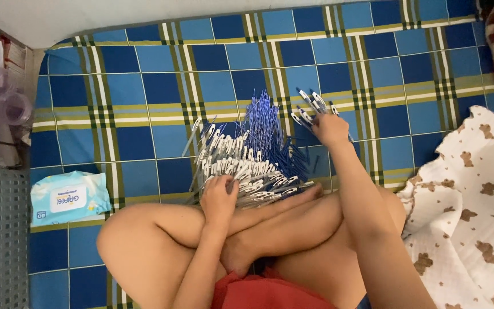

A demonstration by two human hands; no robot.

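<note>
Here: left hand (219, 197) closed on a pen barrel atop the pen pile (241, 169), right hand (328, 127) clamping a fanned pen bunch (311, 106); best kept tips aligned, grip firm.

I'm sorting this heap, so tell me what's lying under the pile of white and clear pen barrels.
The pile of white and clear pen barrels rests on the blue checked mat, beside loose blue pen refills. The left hand covers its near edge. Anything beneath the heap is hidden.

Pen pile (241, 166) on mat (144, 91); wipes pack (68, 197) left, blanket (470, 200) right.
</note>
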